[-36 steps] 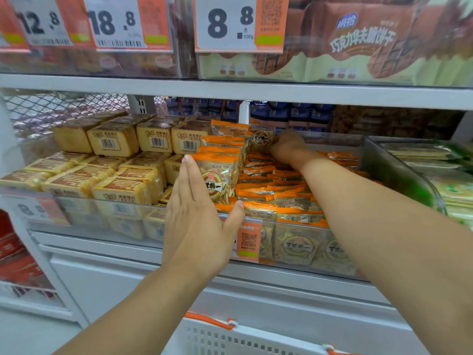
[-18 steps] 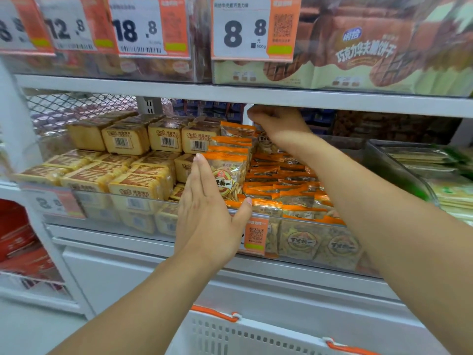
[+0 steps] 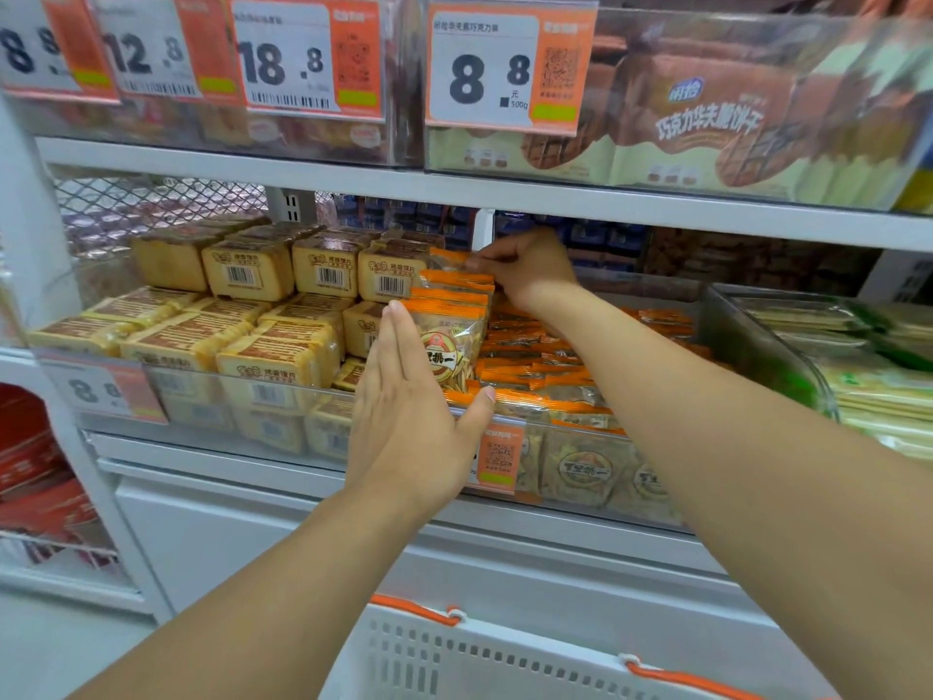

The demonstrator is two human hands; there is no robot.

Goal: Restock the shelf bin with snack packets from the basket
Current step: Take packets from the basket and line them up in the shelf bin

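Both forearms (image 3: 282,588) are bare, sleeveless to the frame edge (no jewellery visible).

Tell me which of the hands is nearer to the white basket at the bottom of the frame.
Left. The left hand lies flat against the front of the upright orange packets, at the bin's front edge above the white basket. The right hand reaches further up and back, fingering the rear packets.

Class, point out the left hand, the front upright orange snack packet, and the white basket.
left hand (image 3: 404,416), head view, back of the hand.
front upright orange snack packet (image 3: 447,341), head view, its printed face.
white basket (image 3: 484,659), head view, slotted wall.
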